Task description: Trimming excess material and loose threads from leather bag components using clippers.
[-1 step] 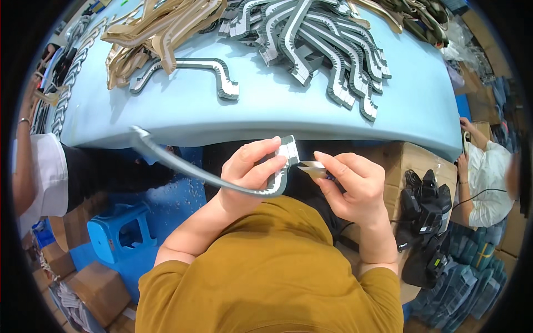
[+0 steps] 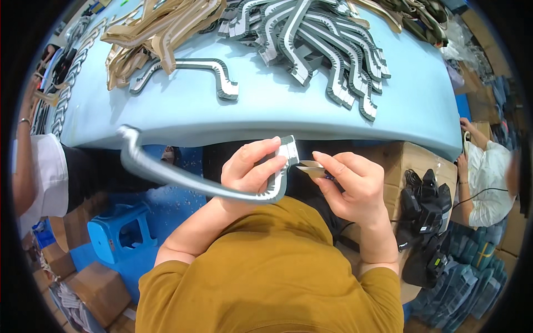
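A bent grey-and-white strip [image 2: 276, 186] is gripped by my left hand [image 2: 249, 171] close to its short upright end, with fingers pressed round it. Its long arm curves away to the left, slightly blurred, toward the table's front edge. My right hand [image 2: 351, 185] is closed on a small metal cutting tool [image 2: 311, 169], whose blade touches or nearly touches the strip beside my left fingertips.
A pale blue table [image 2: 266, 111] bears piles of grey strips [image 2: 322, 50] and tan strips [image 2: 161, 30]. A blue stool [image 2: 106, 233], cardboard boxes [image 2: 100, 288] and black gear [image 2: 427, 205] stand below. People work at left [image 2: 41, 183] and right [image 2: 488, 183].
The far part of the strip has swung a little left and its middle has dipped. Both my hands are in nearly the same places.
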A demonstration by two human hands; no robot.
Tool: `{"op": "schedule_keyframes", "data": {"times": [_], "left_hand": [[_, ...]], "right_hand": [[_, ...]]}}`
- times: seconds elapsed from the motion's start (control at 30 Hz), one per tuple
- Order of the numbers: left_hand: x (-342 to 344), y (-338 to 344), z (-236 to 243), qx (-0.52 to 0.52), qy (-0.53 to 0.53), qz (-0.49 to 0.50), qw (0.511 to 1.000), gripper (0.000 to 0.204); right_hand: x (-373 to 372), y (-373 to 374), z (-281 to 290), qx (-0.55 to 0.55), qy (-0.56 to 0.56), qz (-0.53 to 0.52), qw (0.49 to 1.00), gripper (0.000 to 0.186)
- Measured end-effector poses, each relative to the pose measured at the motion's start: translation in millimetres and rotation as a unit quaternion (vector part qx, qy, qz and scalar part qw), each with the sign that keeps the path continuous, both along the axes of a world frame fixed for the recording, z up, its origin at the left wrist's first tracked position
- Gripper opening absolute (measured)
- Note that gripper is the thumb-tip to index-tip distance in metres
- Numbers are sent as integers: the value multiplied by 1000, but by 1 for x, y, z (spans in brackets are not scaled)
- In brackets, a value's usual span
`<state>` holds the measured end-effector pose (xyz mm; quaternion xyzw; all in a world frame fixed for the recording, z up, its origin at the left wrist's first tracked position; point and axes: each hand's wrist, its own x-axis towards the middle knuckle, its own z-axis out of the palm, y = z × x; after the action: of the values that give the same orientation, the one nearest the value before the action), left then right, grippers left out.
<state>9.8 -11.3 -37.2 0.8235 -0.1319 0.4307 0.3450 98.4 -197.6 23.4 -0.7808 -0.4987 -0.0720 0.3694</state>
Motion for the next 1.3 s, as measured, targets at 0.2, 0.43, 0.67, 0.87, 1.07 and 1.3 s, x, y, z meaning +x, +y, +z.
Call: {"op": "schedule_keyframes", "data": {"times": [0.2, 0.43, 0.67, 0.87, 1.07, 1.3], "left_hand": [[2, -4, -8, -17, -26, -3, 1000, 29], [1, -6, -9, -48, -25, -21, 998, 27], [0, -4, -9, -40, -24, -36, 998, 28], [0, -5, -11, -34, -22, -48, 998, 29], [0, -6, -11, -25, -27, -47, 998, 30], [1, -4, -7, -4, -29, -57, 998, 30]], "right_hand": [[-3, 2, 0, -34, 0, 2, 999, 35], [-3, 1, -2, -36, 67, 10, 997, 31], [-2, 0, -1, -35, 75, 11, 996, 29], [-3, 0, -3, -29, 117, 20, 993, 29], [-4, 0, 2, -43, 60, 10, 997, 27], [0, -5, 5, -27, 110, 1, 994, 29]]}}
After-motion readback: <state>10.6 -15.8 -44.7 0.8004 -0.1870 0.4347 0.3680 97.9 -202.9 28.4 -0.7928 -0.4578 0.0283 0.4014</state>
